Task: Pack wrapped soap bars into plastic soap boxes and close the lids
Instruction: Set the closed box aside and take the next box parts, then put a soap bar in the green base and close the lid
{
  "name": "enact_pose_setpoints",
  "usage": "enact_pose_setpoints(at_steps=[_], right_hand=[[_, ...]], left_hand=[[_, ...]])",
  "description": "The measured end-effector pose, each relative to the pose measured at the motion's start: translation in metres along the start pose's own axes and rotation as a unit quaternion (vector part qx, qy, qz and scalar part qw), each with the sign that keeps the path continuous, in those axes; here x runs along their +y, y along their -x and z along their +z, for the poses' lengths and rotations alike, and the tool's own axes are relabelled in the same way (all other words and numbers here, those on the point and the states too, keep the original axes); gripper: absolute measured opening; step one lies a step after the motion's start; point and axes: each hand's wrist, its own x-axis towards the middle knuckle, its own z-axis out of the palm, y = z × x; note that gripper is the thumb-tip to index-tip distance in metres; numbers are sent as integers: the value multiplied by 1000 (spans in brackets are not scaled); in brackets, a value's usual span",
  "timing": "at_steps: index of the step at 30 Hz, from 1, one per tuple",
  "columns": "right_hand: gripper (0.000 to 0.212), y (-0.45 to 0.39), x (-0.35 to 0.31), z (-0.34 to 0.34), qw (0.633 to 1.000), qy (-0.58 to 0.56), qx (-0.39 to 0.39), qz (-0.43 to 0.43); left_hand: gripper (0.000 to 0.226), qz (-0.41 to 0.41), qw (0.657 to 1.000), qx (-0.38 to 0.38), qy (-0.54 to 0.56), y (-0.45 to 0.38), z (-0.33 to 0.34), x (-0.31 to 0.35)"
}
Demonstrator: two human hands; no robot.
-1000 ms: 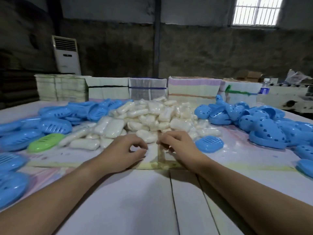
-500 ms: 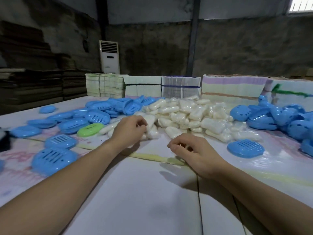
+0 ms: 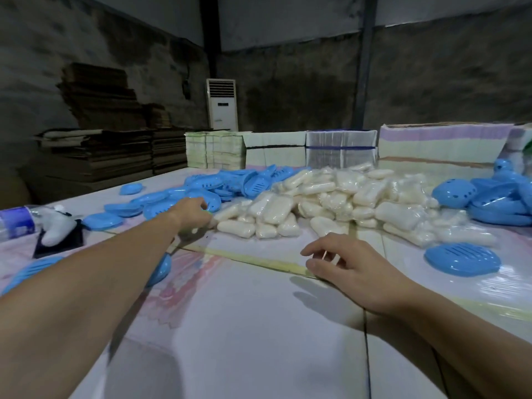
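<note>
Beyond left hand (image 3: pixel 191 212), grasp unclear, blue soap boxes (image 3: pixel 184 201) touching fingertips; right hand (image 3: pixel 349 264) released, nearer soap bars (image 3: pixel 331 197).

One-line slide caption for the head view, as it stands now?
Left hand reaches to blue soap boxes beside the wrapped soap pile; right hand hovers open.

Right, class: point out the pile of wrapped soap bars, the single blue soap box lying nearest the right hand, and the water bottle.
pile of wrapped soap bars (image 3: pixel 345 197): head view, middle of the heap.
blue soap box (image 3: pixel 462 259): head view, slotted top face.
water bottle (image 3: pixel 14 221): head view, blue label.
</note>
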Motion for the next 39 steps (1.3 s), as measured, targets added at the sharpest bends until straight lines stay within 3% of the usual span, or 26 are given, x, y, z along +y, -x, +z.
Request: enact_pose_setpoints(at_steps=[8, 11, 15, 18, 21, 25, 30, 35, 37, 39], right_hand=[[14, 1, 3, -2, 1000, -9, 8, 14], [14, 1, 0, -2, 1000, -13, 5, 21], [13, 2, -3, -4, 999, -19, 15, 24], [13, 2, -5, -5, 999, -22, 19, 23], [13, 3, -7, -5, 999, -28, 26, 26], [13, 3, -8, -5, 999, -27, 27, 30], [13, 4, -8, -6, 998, -37, 37, 42], [12, 3, -3, -6, 997, -45, 47, 50], [12, 2, -1, -6, 996, -52, 55, 55], [12, 2, 0, -6, 993, -74, 71, 61]], left_hand=[[39, 49, 991, 24, -119, 0, 1, -16], [23, 89, 979, 18, -184, 5, -2, -11], [36, 134, 967, 39, -211, 12, 0, -6], [30, 134, 963, 60, -225, 16, 0, -4], [20, 117, 970, 83, -195, 18, -7, -1], [37, 164, 964, 162, -132, 21, -14, 18], [32, 221, 916, 303, -141, 32, -24, 53], [32, 260, 868, 418, -66, 50, -46, 87], [33, 266, 862, 431, 4, 59, -48, 110], [33, 273, 877, 382, 104, 71, -40, 135]])
